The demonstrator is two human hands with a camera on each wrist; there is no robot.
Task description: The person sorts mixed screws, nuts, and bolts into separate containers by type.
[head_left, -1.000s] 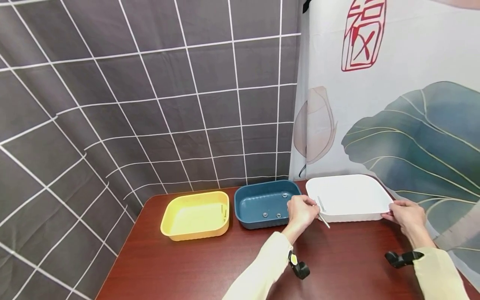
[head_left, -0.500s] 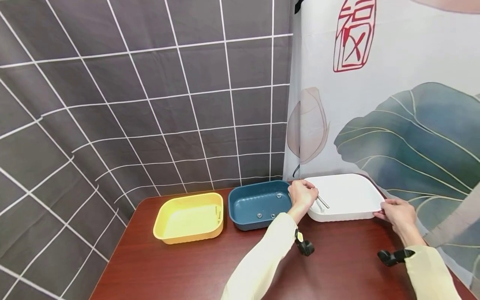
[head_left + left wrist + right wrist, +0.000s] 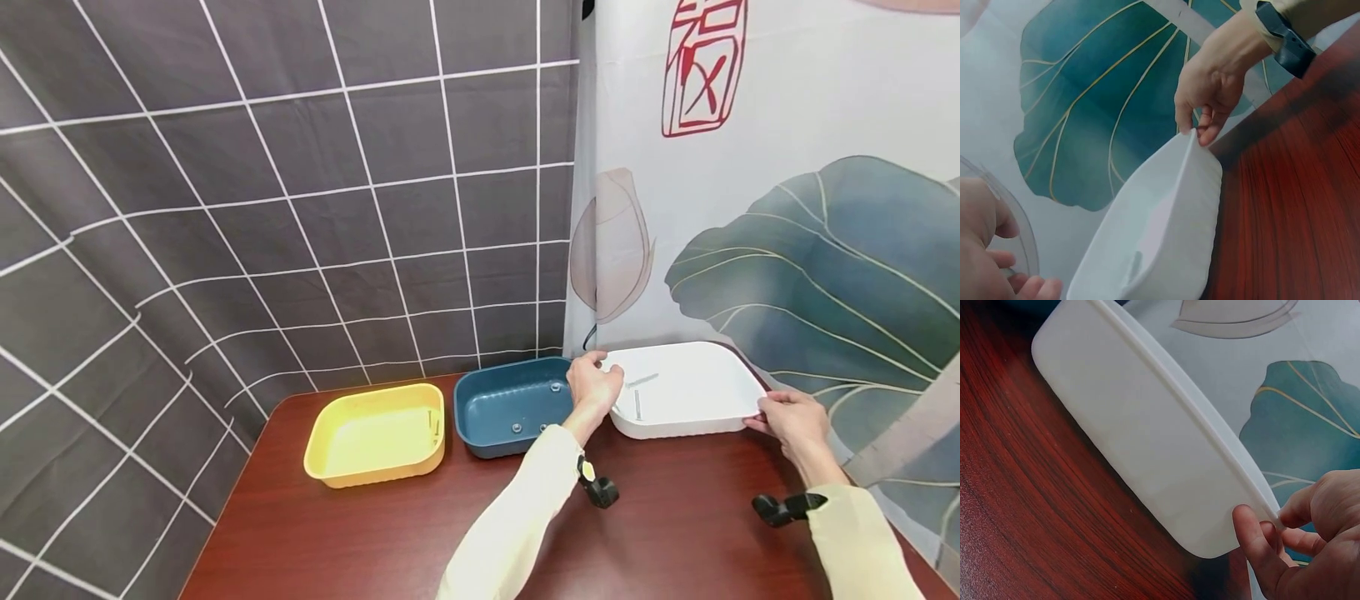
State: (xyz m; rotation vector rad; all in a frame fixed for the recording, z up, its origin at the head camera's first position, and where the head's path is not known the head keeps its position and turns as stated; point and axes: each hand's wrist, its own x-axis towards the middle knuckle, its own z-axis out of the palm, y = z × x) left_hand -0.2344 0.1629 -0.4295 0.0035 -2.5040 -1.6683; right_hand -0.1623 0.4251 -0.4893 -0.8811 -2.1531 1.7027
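My right hand pinches the right front corner of a white plastic bin; in the right wrist view, thumb and fingers of that hand are on its rim. At the bin's left side is my left hand, holding nothing, fingers loosely bent in the left wrist view. Inside the bin, near its left end, lie a thin metal rod and a second thin metal rod, apart from each other. Their exact kind is too small to tell.
Left of the white bin stands a blue bin with several metal nuts, partly hidden by my left hand. Further left is a yellow bin with small metal pieces at its right side. All stand on a reddish-brown table before hanging cloths.
My left hand has let go of a thin metal rod, which now lies in the white bin, and has drawn back slightly left. My right hand keeps its pinch on the bin's corner.
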